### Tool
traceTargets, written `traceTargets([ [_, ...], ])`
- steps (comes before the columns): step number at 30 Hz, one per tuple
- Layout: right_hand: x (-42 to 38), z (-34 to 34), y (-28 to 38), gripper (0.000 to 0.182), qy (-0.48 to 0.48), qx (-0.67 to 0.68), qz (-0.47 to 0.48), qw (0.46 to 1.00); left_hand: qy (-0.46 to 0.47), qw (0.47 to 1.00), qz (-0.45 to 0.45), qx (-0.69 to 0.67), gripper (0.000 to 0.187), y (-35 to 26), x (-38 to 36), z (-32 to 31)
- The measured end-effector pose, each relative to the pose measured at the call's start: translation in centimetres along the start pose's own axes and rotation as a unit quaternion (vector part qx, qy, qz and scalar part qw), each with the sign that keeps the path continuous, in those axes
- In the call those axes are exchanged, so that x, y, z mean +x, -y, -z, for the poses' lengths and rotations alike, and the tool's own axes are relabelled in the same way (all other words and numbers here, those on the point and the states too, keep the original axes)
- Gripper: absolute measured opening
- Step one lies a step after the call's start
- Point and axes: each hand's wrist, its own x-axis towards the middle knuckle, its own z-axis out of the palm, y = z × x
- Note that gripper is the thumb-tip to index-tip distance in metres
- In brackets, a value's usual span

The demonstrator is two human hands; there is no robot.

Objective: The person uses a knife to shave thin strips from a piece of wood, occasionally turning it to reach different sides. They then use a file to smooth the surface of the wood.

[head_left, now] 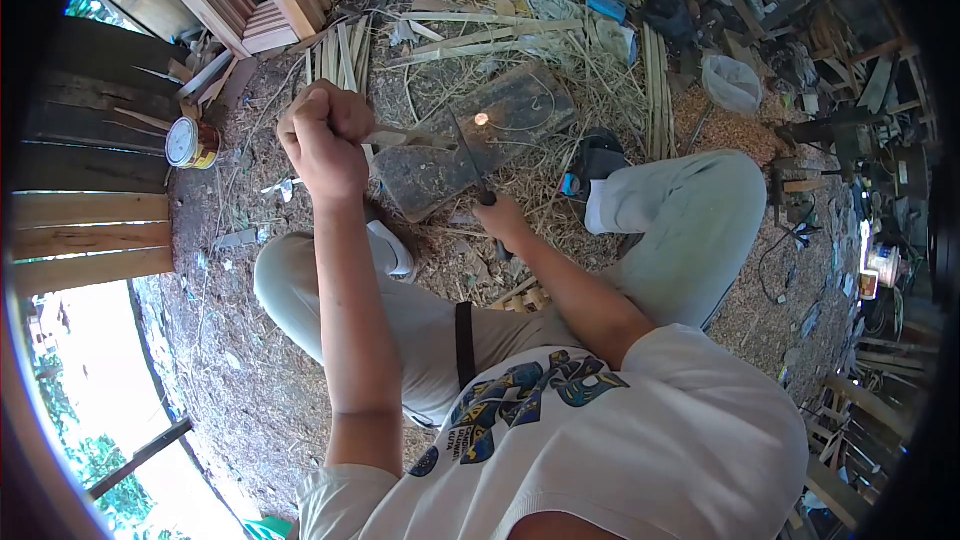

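My left hand is a fist, raised at the left end of a thick dark wooden block. From this fist a flat greyish-brown strip reaches rightward over the block. My right hand, lower and nearer my body, is wrapped round the dark handle of a long knife. Its narrow blade points up and left across the block, crossing close to the strip's end. A bright round spot shows on the block just right of the blade.
Thin split strips and straw-like shavings litter the ground beyond the block. A paint can stands at left by a plank wall. A whitish plastic bag lies near a sawdust heap at right. My bent knees flank the workspace.
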Motion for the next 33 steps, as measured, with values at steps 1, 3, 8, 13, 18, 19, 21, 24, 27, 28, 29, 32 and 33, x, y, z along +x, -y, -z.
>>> traceTargets([
  [1, -0.8, -0.3, 1.3, 0.025, 0.0, 0.035, 0.05, 0.998, 0.003, 1.0, 0.002, -0.003, 0.037, 0.0, 0.0, 0.1],
  [3, -3.4, -0.4, 5.6, 0.028, -0.022, 0.02, 0.157, 0.987, 0.004, 1.0, 0.006, -0.007, 0.038, 0.1, -0.1, 0.3],
  [8, -8.7, -0.6, 12.7, 0.044, -0.049, -0.007, 0.324, 0.945, 0.02, 1.0, 0.007, -0.001, 0.038, 0.0, 0.1, 0.2],
  [13, -2.5, 0.3, 4.6, 0.032, 0.02, -0.044, 0.138, 0.989, -0.005, 0.999, 0.016, -0.029, 0.039, -0.1, 0.8, 2.8],
  [18, 2.1, 4.0, -3.6, 0.024, 0.032, -0.152, -0.028, 0.987, -0.042, 0.999, 0.016, -0.007, 0.035, 0.0, 1.1, 0.4],
  [19, 2.3, 3.9, -3.5, 0.024, 0.032, -0.152, -0.027, 0.988, -0.1, 0.994, -0.003, 0.046, 0.034, -0.2, 0.4, -0.7],
  [21, 2.3, 3.0, -3.2, 0.024, 0.075, -0.153, -0.069, 0.983, -0.129, 0.986, -0.036, 0.096, 0.029, -0.4, -0.7, -1.1],
  [24, 1.3, 1.8, -3.1, 0.024, 0.029, -0.127, -0.03, 0.991, -0.154, 0.983, -0.095, -0.029, 0.027, -0.4, -1.6, 0.1],
  [27, 1.2, 0.5, -1.7, 0.025, -0.02, -0.116, 0.041, 0.992, -0.174, 0.978, -0.113, 0.006, 0.02, -0.1, -2.0, 1.3],
  [28, 0.7, 0.4, -0.6, 0.027, -0.041, -0.139, 0.099, 0.984, -0.163, 0.981, -0.107, 0.002, 0.016, 0.0, -2.1, 1.8],
  [29, -0.2, -0.1, 0.7, 0.027, -0.041, -0.139, 0.095, 0.985, -0.163, 0.981, -0.104, 0.002, 0.016, 0.0, -2.3, 1.9],
  [32, -3.7, -1.6, 6.4, 0.032, -0.088, -0.086, 0.279, 0.952, -0.155, 0.982, -0.104, -0.009, 0.015, -0.2, -2.6, 1.8],
  [33, -5.3, -1.8, 8.5, 0.033, -0.057, -0.082, 0.307, 0.946, -0.151, 0.983, -0.105, -0.015, 0.015, -0.2, -2.7, 1.7],
])
